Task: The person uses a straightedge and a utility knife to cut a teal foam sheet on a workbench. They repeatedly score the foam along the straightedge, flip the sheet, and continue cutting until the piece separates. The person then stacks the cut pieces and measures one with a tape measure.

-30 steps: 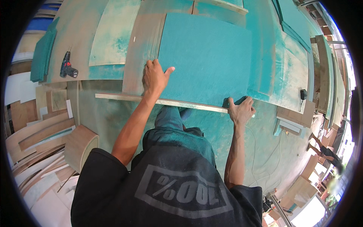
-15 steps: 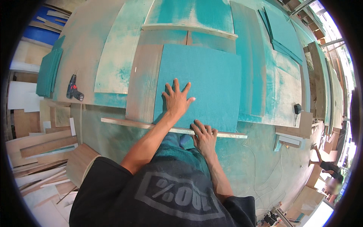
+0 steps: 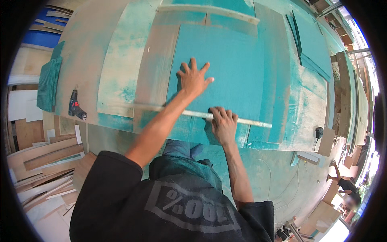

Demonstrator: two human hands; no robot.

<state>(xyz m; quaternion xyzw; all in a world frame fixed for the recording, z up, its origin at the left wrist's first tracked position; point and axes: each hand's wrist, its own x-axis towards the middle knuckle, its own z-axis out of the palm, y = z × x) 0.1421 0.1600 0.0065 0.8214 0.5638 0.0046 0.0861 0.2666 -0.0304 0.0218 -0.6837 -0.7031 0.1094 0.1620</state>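
Left hand [image 3: 193,82] laid open on a teal panel [image 3: 227,72], pale strip [image 3: 254,122] along its near edge grasped by right hand [image 3: 224,125]

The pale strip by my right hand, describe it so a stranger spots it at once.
On the big teal-stained table, find the blue-green panel under the spread left hand. At that panel's near edge lies a long, narrow pale strip, with the right hand on it. A similar strip lies past the panel's far edge, but no hand touches that one.
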